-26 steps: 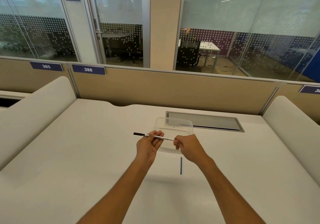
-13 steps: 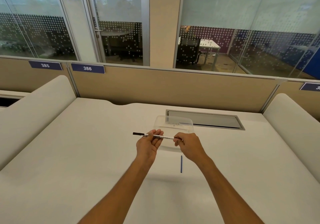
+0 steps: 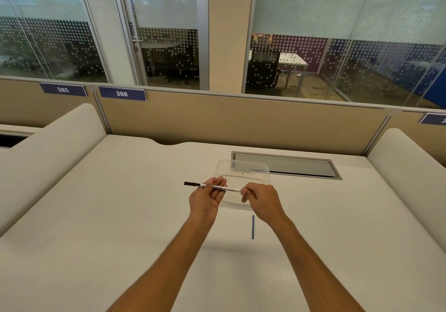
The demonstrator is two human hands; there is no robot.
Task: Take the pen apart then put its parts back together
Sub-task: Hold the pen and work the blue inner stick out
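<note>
We held a thin white pen (image 3: 218, 187) level above the white desk (image 3: 120, 215), between our two hands. Its black cap pointed left, sticking out past our left hand (image 3: 206, 199), whose fingers were curled around the middle of the barrel, thumb on top. Just behind the hands sat a clear plastic tray (image 3: 243, 169), and it looked empty. Our right hand (image 3: 261, 202) pinched the pen's right end with the fingertips closed on it; whether an end plug had come loose there, we could not tell. On the desk below and just right of centre lay a slim blue rod (image 3: 253, 226), most likely the ink refill, well apart from the pen.

Over the last second almost nothing had changed: both hands had kept the same grip and the pen had stayed at the same angle, the rod unmoved. We judged this a pause or a small twist at the right end, with the refill out and the pen not yet put back together.
</note>
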